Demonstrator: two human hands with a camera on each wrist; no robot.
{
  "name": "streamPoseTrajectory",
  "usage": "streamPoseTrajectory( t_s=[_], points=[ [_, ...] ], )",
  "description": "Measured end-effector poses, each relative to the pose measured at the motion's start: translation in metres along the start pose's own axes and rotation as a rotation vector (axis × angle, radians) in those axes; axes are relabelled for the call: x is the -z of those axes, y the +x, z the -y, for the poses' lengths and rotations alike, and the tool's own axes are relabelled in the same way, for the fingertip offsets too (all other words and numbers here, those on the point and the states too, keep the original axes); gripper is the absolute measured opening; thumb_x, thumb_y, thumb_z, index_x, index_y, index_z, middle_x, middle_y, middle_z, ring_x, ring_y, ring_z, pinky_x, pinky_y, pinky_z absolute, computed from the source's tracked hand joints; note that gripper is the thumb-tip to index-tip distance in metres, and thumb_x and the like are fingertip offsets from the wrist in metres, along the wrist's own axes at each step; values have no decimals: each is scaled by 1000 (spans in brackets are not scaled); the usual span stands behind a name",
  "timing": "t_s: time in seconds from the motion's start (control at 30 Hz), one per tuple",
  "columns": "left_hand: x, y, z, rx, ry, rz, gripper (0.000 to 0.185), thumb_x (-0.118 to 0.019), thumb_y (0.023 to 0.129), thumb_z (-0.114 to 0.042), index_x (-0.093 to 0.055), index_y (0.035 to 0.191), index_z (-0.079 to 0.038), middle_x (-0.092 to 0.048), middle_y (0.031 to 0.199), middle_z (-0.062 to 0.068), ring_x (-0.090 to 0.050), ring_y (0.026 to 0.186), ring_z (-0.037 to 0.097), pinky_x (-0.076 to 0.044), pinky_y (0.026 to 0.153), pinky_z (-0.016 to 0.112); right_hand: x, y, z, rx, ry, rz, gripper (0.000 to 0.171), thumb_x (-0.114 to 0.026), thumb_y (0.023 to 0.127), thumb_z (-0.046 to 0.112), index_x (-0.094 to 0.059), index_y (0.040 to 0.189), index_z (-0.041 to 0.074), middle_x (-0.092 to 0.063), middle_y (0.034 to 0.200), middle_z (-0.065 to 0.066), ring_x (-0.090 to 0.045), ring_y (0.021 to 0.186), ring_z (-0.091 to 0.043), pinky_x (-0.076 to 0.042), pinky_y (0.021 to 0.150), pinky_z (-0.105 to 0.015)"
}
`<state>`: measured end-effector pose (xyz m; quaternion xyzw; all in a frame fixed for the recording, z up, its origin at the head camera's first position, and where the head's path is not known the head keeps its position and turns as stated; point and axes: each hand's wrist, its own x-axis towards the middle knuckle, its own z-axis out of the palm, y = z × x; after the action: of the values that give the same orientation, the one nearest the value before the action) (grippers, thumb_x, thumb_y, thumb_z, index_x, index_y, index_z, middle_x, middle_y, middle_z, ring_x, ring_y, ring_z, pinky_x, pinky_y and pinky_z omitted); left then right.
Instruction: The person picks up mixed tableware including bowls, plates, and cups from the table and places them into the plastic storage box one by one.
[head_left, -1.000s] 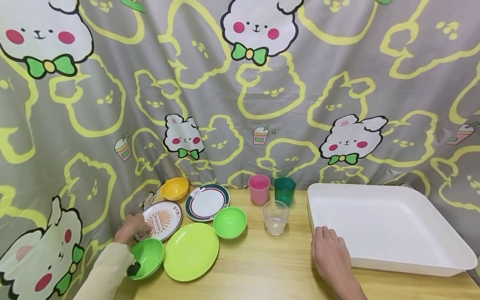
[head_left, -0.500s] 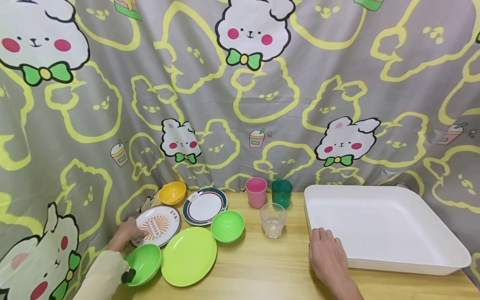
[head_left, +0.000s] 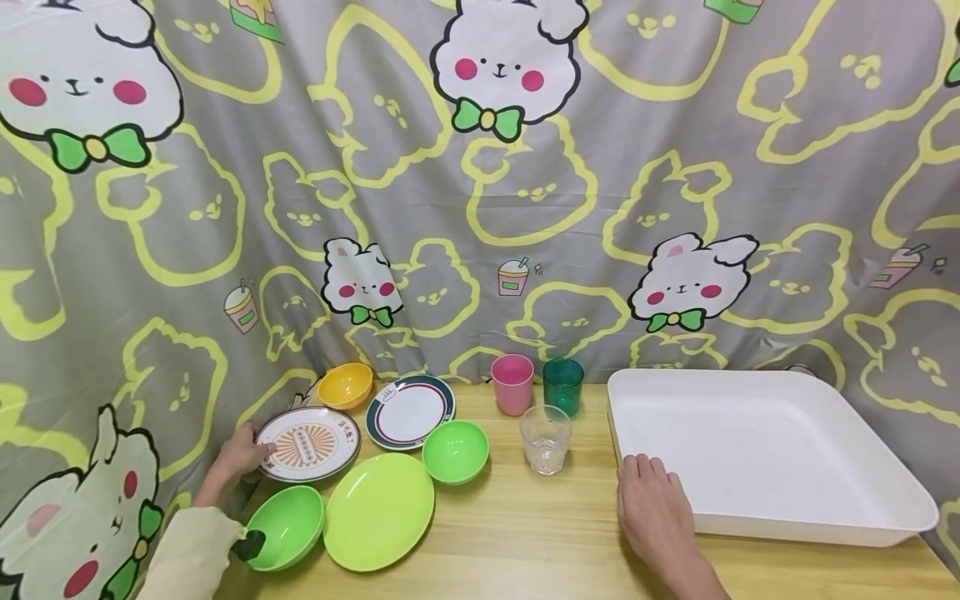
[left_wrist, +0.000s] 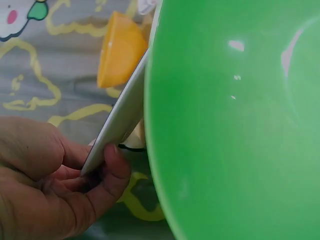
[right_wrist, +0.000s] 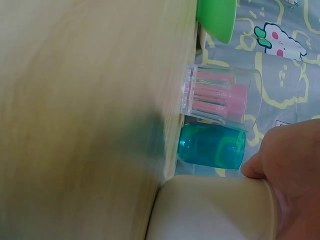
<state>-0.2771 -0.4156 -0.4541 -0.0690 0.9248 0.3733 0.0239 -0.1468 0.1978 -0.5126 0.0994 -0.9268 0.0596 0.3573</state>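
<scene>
Now your left hand (head_left: 242,454) pinches the rim of the patterned plate (head_left: 309,432), lifting its edge off the table (head_left: 525,533); your right hand (head_left: 654,508) rests flat, fingers relaxed, against the white tray (head_left: 765,454). Nothing sits in the tray yet; every dish remains outside it

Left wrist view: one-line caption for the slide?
Left hand pinches the rim of a patterned plate beside a green bowl, orange bowl behind.
</scene>
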Motion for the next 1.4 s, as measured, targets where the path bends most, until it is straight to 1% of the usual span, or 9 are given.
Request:
streamPoseTrajectory(
  t_s=[0.17,0.3,0.47,0.67,0.8,0.9,1.13,1.3,1.4],
  points=[
    [6,-6,-9,-12,-134,47,21,-49,98,7,-33,106,18,-51,78,16,-59,54,16,-60,51,35,2,2,-1,10,-11,-19,25,-63,87,12,-44,74,4,-30,67,-1,-36,59,-22,-21,50,-28],
    [12,-9,-12,-2,-197,76,27,-46,100,6,-28,114,20,-52,82,16,-61,58,15,-61,55,34,3,3,-1,6,-10,-23,24,-61,88,12,-44,74,4,-32,68,-2,-37,60,-23,-23,50,-29],
    [21,-13,-18,20,-188,75,36,-43,103,3,-21,124,22,-47,89,21,-60,63,17,-62,59,39,6,0,-1,21,-8,-19,22,-55,92,11,-42,75,6,-28,69,0,-32,60,-20,-18,51,-26],
    [26,-18,-22,19,-209,84,43,-44,103,3,-17,130,24,-48,92,22,-62,63,17,-62,58,37,8,-3,-1,60,-18,-40,21,-44,95,12,-41,75,5,-25,70,1,-27,60,-17,-14,53,-23],
    [28,-22,-20,11,-207,98,47,-44,104,2,-15,133,24,-46,97,24,-62,65,17,-63,60,36,9,-5,0,66,-1,-49,21,-45,96,12,-42,76,5,-26,70,1,-28,61,-18,-12,53,-22],
    [30,-27,-23,-1,-217,105,48,-42,105,1,-13,136,23,-48,96,22,-62,66,17,-63,60,37,9,-7,2,58,15,-39,21,-47,96,11,-42,76,6,-27,71,1,-28,62,-17,-12,54,-22],
    [31,-44,-50,-85,-266,146,50,-37,107,0,-8,142,21,-53,98,19,-64,70,17,-63,63,37,10,-10,3,40,27,-17,21,-46,98,10,-43,78,5,-28,72,1,-30,62,-17,-16,51,-23],
    [26,-45,-67,-130,-296,153,51,-36,108,0,-7,144,20,-53,101,22,-65,71,16,-63,64,35,10,-11,2,23,33,-4,19,-54,94,8,-44,78,5,-28,72,1,-30,62,-18,-17,50,-24],
    [22,-45,-73,-135,-312,148,53,-36,108,0,-5,145,20,-54,101,21,-65,70,15,-63,65,34,10,-11,3,4,45,29,19,-58,92,6,-44,79,5,-29,72,1,-31,62,-18,-18,49,-25]
  ],
)
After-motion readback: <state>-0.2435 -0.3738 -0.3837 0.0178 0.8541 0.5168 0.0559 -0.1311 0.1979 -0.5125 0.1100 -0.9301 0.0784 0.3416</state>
